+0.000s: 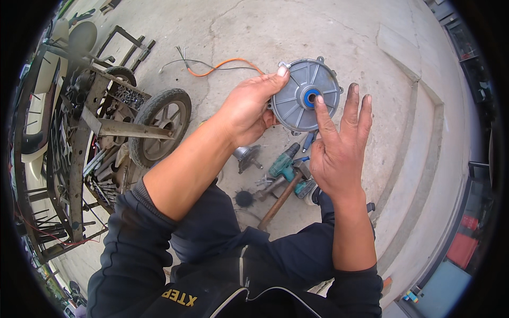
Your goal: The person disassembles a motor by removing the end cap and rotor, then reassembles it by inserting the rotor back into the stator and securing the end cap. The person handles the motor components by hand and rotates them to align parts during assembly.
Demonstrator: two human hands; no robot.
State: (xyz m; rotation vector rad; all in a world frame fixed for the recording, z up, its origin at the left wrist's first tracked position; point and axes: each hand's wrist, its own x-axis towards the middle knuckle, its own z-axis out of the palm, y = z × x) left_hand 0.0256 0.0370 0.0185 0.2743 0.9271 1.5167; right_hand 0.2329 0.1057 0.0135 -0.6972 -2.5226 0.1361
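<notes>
My left hand [254, 105] grips the rim of a round, ribbed grey metal motor end cover [290, 87], with the thumb on its near face and the other fingers partly hidden behind. A blue ring seal [306, 104] sits in the hub around a dark centre hole. The index fingertip of my right hand [340, 139] rests at the seal's right edge, and its other visible fingers are spread apart. An orange-sleeved cable [222, 63] with bare-ended wires trails left across the floor from behind the left hand.
Below lie a teal cordless drill [283, 165], a wooden-handled hammer [281, 198], a motor rotor [248, 157] and a dark round part [243, 198]. At left stands a metal cart [85, 119] with a spoked wheel [161, 127], loaded with tools. A concrete step [421, 159] runs along the right.
</notes>
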